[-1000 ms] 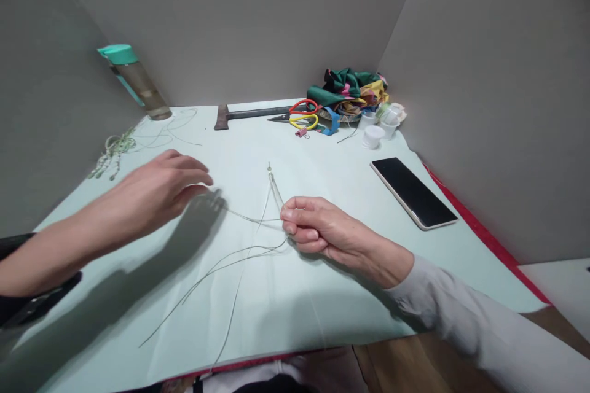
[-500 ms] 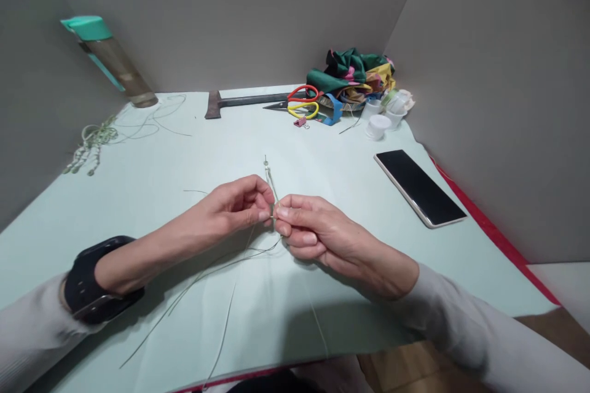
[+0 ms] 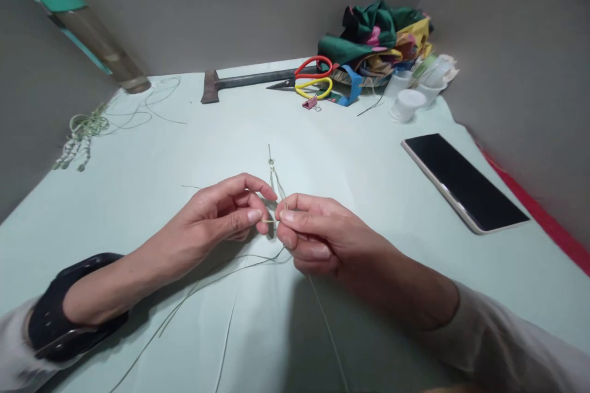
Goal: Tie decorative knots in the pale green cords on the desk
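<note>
Thin green cord (image 3: 268, 221) lay at the near-middle of the pale tabletop (image 3: 184, 156), a short length spanning the small gap between the two hands. Strands ran from there up to a thin pin (image 3: 270, 152), which stood just beyond the fingertips with a small loop at its base. Right hand (image 3: 322, 230): thumb and index pinched together on the cord, remaining fingers curled beneath. Left hand (image 3: 221, 212): thumb pressed on the other end of the short length, index arched over toward the right fingertips; exact contact behind the thumb could not be told.

Loose green ends trailed from below the right hand toward the near left. Two pale strands (image 3: 225, 344) ran toward the near edge. Dark wristband (image 3: 64, 313) on the left wrist.

Further out: phone (image 3: 465, 184), screen dark, right of the right hand. Far side: hammer-like tool (image 3: 211, 87), scissors (image 3: 313, 83) with red and yellow handles, pink binder clip (image 3: 310, 102), crumpled multicolored fabric (image 3: 382, 31) and white tubs (image 3: 408, 104). Far left: knotted cord bundle (image 3: 87, 129) and a green-lidded bottle (image 3: 106, 43).
</note>
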### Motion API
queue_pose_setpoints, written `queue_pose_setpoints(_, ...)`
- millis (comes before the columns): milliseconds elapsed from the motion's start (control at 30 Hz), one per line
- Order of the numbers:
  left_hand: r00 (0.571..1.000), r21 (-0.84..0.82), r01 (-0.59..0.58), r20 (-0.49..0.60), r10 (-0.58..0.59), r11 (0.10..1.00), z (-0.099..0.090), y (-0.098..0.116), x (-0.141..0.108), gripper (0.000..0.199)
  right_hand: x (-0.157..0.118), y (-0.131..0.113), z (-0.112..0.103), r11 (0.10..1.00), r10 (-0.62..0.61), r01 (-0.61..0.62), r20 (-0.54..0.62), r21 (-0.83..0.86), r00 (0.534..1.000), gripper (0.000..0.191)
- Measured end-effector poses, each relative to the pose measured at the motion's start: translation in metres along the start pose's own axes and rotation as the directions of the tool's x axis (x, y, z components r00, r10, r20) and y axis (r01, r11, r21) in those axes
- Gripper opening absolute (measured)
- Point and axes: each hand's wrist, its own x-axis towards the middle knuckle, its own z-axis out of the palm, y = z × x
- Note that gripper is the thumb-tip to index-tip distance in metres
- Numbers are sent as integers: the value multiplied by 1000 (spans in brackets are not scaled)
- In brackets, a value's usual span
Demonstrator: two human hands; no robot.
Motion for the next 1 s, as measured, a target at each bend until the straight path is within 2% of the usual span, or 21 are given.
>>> queue_pose_setpoints(100, 1000, -42, 22, -22, -23, 999, 0, 0, -2, 13, 0, -3, 2, 999, 42, -42, -8, 13, 999, 22)
queue_pose_setpoints(233, 998, -39, -7, -66, 4, 999, 2, 1, 0, 8, -1, -6, 4, 996, 86, -86, 15, 20, 996, 24)
queue_pose_setpoints(300, 996, 44, -32, -77, 35, 999, 3, 1, 1, 9, -1, -7, 5, 995, 100, -100, 0, 25, 995, 25)
queue_pose_setpoints(367, 991, 201, -72, -96, 93, 977, 4, 0, 1, 10, -1, -7, 4, 994, 105, -104, -7, 32, 994, 26)
queue_pose_setpoints(500, 969, 470, -138, -119, 218, 872, 6, -3, -2, 12, -1, -7, 3, 994, 107, -107, 6, 38, 994, 26)
queue_pose_setpoints(833, 958, 615, -176, -71, 276, 769, 11, -10, -6, 20, 1, -8, 1, 993, 109, -110, 37, 42, 993, 26)
queue_pose_setpoints(1000, 936, 747, -193, -55, 349, 636, 11, -9, -8, 18, -1, -6, -1, 991, 112, -113, 16, 69, 994, 26)
